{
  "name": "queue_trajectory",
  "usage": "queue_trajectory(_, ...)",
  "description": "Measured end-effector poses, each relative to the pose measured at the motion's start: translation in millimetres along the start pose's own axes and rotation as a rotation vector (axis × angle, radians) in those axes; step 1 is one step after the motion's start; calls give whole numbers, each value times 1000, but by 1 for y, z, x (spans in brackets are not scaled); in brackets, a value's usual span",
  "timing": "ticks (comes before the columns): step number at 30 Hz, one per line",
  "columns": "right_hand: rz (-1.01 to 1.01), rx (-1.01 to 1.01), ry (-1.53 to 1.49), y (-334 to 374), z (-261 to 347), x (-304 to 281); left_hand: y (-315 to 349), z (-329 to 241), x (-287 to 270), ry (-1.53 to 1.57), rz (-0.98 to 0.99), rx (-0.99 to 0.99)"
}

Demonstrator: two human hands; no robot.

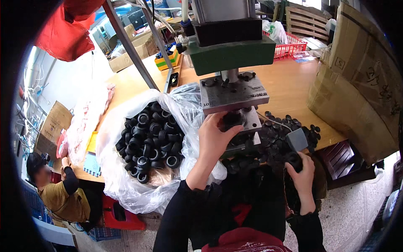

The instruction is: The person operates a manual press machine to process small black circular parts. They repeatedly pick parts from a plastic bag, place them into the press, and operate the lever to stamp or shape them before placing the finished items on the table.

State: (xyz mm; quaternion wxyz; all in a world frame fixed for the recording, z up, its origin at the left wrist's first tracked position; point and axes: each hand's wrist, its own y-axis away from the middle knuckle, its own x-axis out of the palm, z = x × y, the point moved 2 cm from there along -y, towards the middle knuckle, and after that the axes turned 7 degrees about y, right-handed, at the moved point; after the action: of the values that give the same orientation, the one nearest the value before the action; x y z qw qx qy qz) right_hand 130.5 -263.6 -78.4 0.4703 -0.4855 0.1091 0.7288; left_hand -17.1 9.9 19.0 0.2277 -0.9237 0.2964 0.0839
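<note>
My left hand reaches up under the grey metal plate of a press with a green block. Its fingers close on a round black rubber part sitting on the lower plate. My right hand rests low at the right, curled around a black round part from a heap of black caps on the wooden table. A small grey box stands just above that hand.
A clear plastic bag full of black rubber rings lies left of the press. A big cardboard box stands at the right, a red basket behind. Another person sits low at the left.
</note>
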Motion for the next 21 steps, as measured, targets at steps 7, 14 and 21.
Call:
queue_trajectory(7, 82, 223, 146, 49, -107, -19, -30, -3, 7, -137, 181, 51)
queue_trajectory(14, 34, -160, 261, -57, -21, 13, 10, 9, 16, -171, -188, 181)
queue_trajectory(21, 166, -120, 484, -75, -18, 34, 81, 59, -105, -657, -149, -10)
